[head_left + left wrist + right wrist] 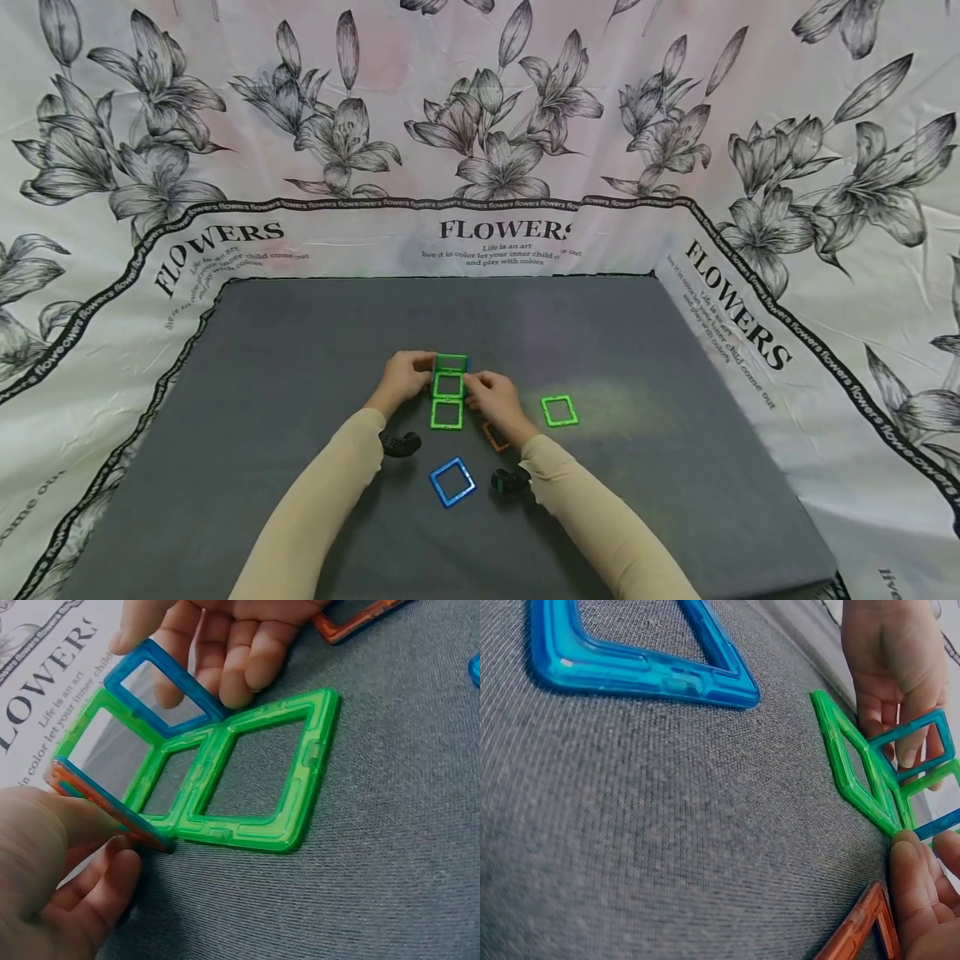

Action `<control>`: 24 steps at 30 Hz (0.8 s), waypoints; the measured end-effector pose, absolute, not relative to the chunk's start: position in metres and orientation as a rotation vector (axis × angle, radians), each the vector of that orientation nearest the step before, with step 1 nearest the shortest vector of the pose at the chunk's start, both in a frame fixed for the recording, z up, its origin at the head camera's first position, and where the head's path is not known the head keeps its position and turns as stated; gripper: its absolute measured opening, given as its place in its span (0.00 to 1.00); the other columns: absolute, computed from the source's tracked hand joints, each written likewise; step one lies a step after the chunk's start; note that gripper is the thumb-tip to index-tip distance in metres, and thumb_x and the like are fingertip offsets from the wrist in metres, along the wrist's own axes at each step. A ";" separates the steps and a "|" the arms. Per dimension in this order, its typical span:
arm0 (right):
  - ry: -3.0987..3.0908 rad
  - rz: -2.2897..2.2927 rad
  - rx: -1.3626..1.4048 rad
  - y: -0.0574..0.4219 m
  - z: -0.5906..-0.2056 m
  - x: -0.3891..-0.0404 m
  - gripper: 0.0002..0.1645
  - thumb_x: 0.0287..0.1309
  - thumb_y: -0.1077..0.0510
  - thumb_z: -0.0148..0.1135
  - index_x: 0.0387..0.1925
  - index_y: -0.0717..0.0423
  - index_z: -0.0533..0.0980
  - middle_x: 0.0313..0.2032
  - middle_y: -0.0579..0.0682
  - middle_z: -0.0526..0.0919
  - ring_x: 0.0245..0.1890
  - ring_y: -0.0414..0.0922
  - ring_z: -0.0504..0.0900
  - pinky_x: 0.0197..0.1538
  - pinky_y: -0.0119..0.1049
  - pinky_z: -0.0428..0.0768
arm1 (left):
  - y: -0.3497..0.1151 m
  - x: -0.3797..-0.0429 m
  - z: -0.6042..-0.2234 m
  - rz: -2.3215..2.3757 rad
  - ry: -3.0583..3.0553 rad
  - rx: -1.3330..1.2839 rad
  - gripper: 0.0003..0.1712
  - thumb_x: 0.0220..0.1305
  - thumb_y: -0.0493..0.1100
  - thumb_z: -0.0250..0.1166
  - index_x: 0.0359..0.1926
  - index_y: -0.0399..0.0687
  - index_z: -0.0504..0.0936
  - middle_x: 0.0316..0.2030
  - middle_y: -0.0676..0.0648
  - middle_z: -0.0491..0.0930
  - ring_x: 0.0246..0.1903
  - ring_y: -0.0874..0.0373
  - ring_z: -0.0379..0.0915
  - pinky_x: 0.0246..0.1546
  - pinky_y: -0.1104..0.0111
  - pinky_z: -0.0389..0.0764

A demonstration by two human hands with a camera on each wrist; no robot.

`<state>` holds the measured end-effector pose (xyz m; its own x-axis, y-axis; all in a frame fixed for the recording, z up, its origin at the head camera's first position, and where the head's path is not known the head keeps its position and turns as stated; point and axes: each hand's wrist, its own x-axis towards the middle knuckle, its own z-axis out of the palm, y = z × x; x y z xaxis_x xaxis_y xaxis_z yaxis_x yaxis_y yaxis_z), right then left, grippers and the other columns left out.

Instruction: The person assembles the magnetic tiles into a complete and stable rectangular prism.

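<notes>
Two green square frame tiles lie flat in a row, the nearer green tile (309, 772) being the larger in the left wrist view. A third green tile (77, 721) stands up at the row's far end. My left hand (405, 379) grips an upright square tile (112, 806), orange and blue along its edge, at the left side of the farther flat tile. On the opposite side my right hand (497, 402) pinches an upright blue tile (184, 681), one finger showing through its opening. The tile in my left hand looks blue in the right wrist view.
A loose blue tile (439, 492) lies toward me on the grey tabletop (300, 333). An orange tile (491, 438) is partly hidden under my right wrist, and another green tile (564, 422) lies to the right. Flower-printed cloth (360, 242) surrounds the table.
</notes>
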<state>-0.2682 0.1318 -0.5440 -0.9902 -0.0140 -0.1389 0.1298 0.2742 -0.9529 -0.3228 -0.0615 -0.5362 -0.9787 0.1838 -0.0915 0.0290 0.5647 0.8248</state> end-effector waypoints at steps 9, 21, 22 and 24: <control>2.424 -1.836 0.085 0.131 -0.544 -0.269 0.24 0.73 0.44 0.58 0.51 0.60 0.83 0.43 0.60 0.87 0.38 0.46 0.87 0.43 0.38 0.87 | -0.061 -0.324 -0.538 1.393 2.657 0.134 0.18 0.69 0.37 0.65 0.58 0.45 0.86 0.53 0.40 0.87 0.39 0.54 0.85 0.33 0.68 0.82; 2.442 -1.823 0.078 0.132 -0.545 -0.268 0.25 0.73 0.44 0.58 0.52 0.60 0.83 0.44 0.60 0.86 0.39 0.46 0.87 0.44 0.39 0.87 | -0.060 -0.320 -0.538 1.401 2.697 0.107 0.16 0.69 0.37 0.66 0.55 0.46 0.88 0.50 0.41 0.88 0.34 0.57 0.84 0.32 0.67 0.83; 2.441 -1.825 0.077 0.132 -0.545 -0.268 0.25 0.73 0.44 0.58 0.52 0.60 0.83 0.44 0.60 0.86 0.39 0.47 0.87 0.44 0.39 0.87 | -0.060 -0.319 -0.538 1.398 2.705 0.108 0.15 0.69 0.37 0.66 0.55 0.46 0.88 0.50 0.41 0.89 0.33 0.57 0.84 0.32 0.67 0.83; 2.439 -1.831 0.075 0.132 -0.545 -0.268 0.25 0.73 0.44 0.58 0.52 0.61 0.83 0.44 0.61 0.86 0.39 0.47 0.87 0.44 0.40 0.87 | -0.059 -0.319 -0.539 1.395 2.719 0.111 0.15 0.69 0.37 0.66 0.55 0.45 0.88 0.49 0.41 0.89 0.33 0.57 0.84 0.32 0.67 0.83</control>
